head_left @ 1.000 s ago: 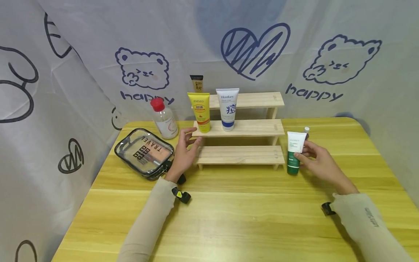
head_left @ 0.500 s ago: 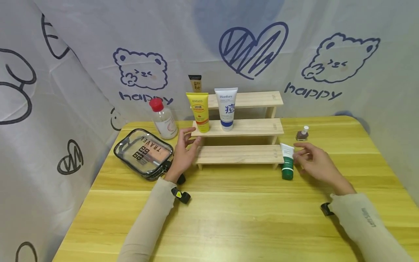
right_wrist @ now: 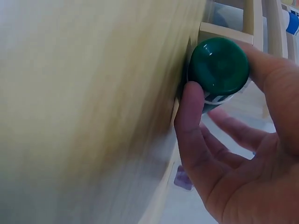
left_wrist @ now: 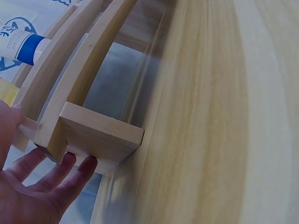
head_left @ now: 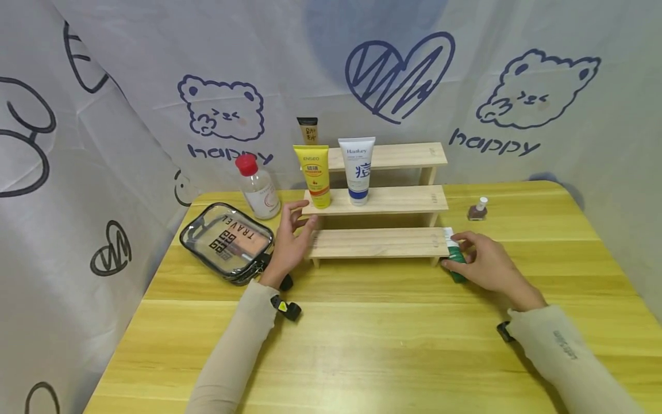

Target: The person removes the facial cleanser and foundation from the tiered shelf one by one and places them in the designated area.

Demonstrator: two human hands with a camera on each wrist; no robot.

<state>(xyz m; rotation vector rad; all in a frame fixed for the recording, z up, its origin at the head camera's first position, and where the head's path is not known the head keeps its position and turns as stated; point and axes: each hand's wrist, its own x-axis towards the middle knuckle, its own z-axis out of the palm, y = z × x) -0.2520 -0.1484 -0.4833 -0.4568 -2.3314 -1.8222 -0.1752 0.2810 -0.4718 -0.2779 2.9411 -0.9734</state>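
Note:
My right hand (head_left: pixel 488 259) grips a green and white squeeze tube (head_left: pixel 457 261) at the right end of a three-tier wooden rack (head_left: pixel 380 244). In the right wrist view, the fingers curl round the tube's green cap (right_wrist: pixel 219 65), which faces the camera close to the tabletop. The rack's lowest shelf and the hand hide part of the tube. At the rack's left end, the left hand (head_left: pixel 293 241) has relaxed fingers; its fingertips (left_wrist: pixel 88 161) touch the wooden end piece in the left wrist view. A yellow tube (head_left: pixel 318 178) and a white tube (head_left: pixel 358 172) stand on the middle shelf.
A black-capped tube (head_left: pixel 308 132) stands on the top shelf. Left of the rack are a red-capped bottle (head_left: pixel 261 192) and a clear travel pouch (head_left: pixel 227 244). A small nail polish bottle (head_left: pixel 477 210) stands behind the right hand. A printed curtain (head_left: pixel 310 69) hangs behind the table.
My right hand brought the green and white tube down to the rack's right end, let go, then took hold again, shifting its white end left against the shelf. The left hand stays put.

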